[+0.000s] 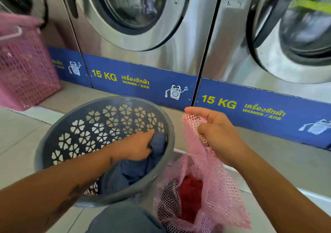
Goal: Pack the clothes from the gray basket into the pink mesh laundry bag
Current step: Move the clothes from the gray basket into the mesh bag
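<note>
Item one, my left hand (138,147): reaching down inside the gray basket (75,125), fingers curled closed around a bunch of blue-gray cloth (157,143), thumb on top, the fabric gathered in the fist near the basket's right wall. Item two, my right hand (217,134): raised just right of the basket, fingers bent and pinching the upper edge of the pink mesh laundry bag (220,188), index finger stretched forward over the netting, the rest folded loosely; the grip is on the mesh only. Item three, the gray basket: round, tilted toward me, walls pierced with heart-petal flower cutouts, its rim touching the bag's side; more of the blue-gray cloth lies heaped in its bottom beneath my wrist. Item four, the pink mesh laundry bag: hanging from my right hand to the floor, mouth held open on the basket side, a red garment (190,195) visible inside, with something dark showing through the netting beside it at the left. Item five, surroundings: a row of stainless front-loading washers (179,53) directly ahead on a low step, blue panels (139,82) along their bases marked "15 KG" and "WASHER"; a pink plastic hamper (25,71) stands at far left, blurred, well apart from the basket. Item six, obstructions: my left forearm (53,186) crosses the basket's near rim and hides part of its contents; a gray fabric mass at the lower edge covers the basket's base, and I cannot tell what it is.
</note>
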Demonstrator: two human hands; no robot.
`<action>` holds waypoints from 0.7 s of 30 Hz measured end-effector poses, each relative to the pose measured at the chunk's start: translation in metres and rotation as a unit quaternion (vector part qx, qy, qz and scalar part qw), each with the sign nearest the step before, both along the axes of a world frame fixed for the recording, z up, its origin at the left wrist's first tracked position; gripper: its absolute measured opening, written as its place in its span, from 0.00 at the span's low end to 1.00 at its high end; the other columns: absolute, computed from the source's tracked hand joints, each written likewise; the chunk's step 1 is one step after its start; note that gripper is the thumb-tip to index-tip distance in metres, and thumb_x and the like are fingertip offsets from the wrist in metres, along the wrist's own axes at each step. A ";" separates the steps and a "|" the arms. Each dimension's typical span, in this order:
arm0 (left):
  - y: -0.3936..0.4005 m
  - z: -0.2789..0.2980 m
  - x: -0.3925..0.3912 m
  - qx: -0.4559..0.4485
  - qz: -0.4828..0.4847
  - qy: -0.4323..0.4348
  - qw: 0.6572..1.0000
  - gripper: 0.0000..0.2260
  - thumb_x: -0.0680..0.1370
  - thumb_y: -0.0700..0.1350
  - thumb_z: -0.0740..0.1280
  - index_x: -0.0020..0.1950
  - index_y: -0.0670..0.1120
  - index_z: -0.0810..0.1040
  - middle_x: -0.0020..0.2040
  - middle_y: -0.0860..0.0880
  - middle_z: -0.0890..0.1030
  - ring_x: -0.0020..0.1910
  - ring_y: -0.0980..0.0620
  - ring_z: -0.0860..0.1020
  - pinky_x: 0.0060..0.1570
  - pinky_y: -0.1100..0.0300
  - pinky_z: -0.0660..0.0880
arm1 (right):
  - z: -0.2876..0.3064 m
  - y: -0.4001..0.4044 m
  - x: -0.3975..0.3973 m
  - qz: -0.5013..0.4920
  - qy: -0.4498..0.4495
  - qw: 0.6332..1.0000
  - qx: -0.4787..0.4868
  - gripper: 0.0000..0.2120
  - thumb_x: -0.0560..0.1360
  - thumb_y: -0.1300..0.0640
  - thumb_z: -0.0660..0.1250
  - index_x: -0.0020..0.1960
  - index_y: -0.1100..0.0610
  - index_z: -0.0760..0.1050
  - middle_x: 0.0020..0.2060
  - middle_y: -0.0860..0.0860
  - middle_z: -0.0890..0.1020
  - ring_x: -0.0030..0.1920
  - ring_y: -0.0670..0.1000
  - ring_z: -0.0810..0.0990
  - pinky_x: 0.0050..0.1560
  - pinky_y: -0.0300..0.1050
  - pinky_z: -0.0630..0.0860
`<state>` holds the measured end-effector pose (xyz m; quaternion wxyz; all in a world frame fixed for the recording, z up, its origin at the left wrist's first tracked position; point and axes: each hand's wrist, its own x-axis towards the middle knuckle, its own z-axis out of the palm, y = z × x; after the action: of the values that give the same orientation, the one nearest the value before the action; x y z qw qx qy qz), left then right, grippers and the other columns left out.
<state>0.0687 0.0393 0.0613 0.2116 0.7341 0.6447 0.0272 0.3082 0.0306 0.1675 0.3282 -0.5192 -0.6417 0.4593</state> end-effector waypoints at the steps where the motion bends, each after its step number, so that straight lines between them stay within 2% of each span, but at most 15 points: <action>1: -0.008 0.013 0.010 0.020 0.009 -0.010 1.000 0.08 0.76 0.41 0.63 0.51 0.46 0.65 0.49 0.42 0.77 0.47 0.40 0.76 0.43 0.51 0.71 | 0.004 -0.006 0.007 -0.005 0.004 1.000 0.007 0.30 0.72 0.72 0.57 0.60 0.43 0.80 0.58 0.45 0.83 0.20 0.45 0.65 0.23 0.37 0.64; 4: -0.034 0.057 0.037 0.120 0.033 -0.033 0.992 0.12 0.75 0.39 0.63 0.57 0.44 0.66 0.52 0.40 0.79 0.52 0.36 0.77 0.45 0.49 0.73 | 0.014 -0.022 0.026 -0.026 0.014 0.999 0.024 0.30 0.72 0.72 0.55 0.61 0.45 0.80 0.49 0.46 0.84 0.20 0.46 0.64 0.23 0.37 0.63; 7: -0.057 0.100 0.059 0.228 0.049 -0.126 0.964 0.09 0.75 0.37 0.62 0.50 0.45 0.64 0.41 0.42 0.78 0.42 0.37 0.77 0.40 0.46 0.73 | 0.019 -0.028 0.043 -0.050 0.016 0.997 0.056 0.30 0.71 0.73 0.55 0.62 0.47 0.80 0.55 0.47 0.82 0.24 0.43 0.67 0.25 0.37 0.66; 9: -0.071 0.123 0.078 0.271 0.048 -0.172 0.946 0.09 0.76 0.36 0.63 0.50 0.46 0.64 0.36 0.46 0.76 0.37 0.42 0.75 0.37 0.48 0.71 | 0.024 -0.032 0.055 -0.074 0.032 0.995 0.063 0.30 0.71 0.73 0.55 0.62 0.49 0.80 0.57 0.46 0.82 0.27 0.43 0.68 0.29 0.38 0.68; 11: -0.083 0.137 0.099 0.287 0.037 -0.194 0.937 0.09 0.76 0.36 0.62 0.50 0.47 0.64 0.35 0.49 0.74 0.35 0.46 0.73 0.37 0.51 0.69 | 0.027 -0.034 0.066 -0.099 0.062 0.991 0.059 0.28 0.72 0.73 0.56 0.62 0.51 0.80 0.53 0.47 0.82 0.26 0.40 0.69 0.30 0.36 0.67; 13: -0.092 0.140 0.120 0.293 0.037 -0.228 0.928 0.10 0.76 0.34 0.62 0.49 0.46 0.64 0.35 0.51 0.73 0.32 0.56 0.72 0.32 0.62 0.68 | 0.030 -0.036 0.075 -0.116 0.078 0.989 0.056 0.27 0.73 0.72 0.55 0.62 0.53 0.80 0.50 0.48 0.82 0.27 0.37 0.71 0.29 0.32 0.66; 16: -0.099 0.131 0.147 0.302 0.075 -0.321 0.894 0.10 0.77 0.33 0.62 0.52 0.46 0.68 0.38 0.55 0.75 0.34 0.63 0.74 0.33 0.70 0.68 | 0.031 -0.038 0.087 -0.122 0.082 0.987 0.058 0.28 0.72 0.73 0.54 0.64 0.54 0.79 0.52 0.48 0.82 0.34 0.37 0.72 0.32 0.32 0.67; 18: -0.098 0.112 0.163 0.304 0.093 -0.354 0.880 0.08 0.76 0.34 0.63 0.52 0.46 0.70 0.39 0.53 0.76 0.36 0.58 0.74 0.35 0.65 0.69 | 0.031 -0.041 0.094 -0.122 0.088 0.987 0.062 0.29 0.71 0.73 0.53 0.64 0.55 0.79 0.56 0.50 0.82 0.35 0.37 0.73 0.34 0.32 0.67; 21: -0.092 0.062 0.185 0.251 0.104 -0.319 0.908 0.05 0.75 0.36 0.63 0.47 0.45 0.73 0.40 0.47 0.79 0.38 0.48 0.76 0.34 0.59 0.67 | 0.030 -0.042 0.102 -0.124 0.087 0.987 0.060 0.29 0.71 0.72 0.53 0.65 0.54 0.78 0.59 0.50 0.81 0.31 0.36 0.72 0.31 0.30 0.66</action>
<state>0.2541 -0.0528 0.1234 0.2105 0.6438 0.5877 0.4425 0.4099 -0.0117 0.1972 0.4677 -0.5322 -0.5681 0.4188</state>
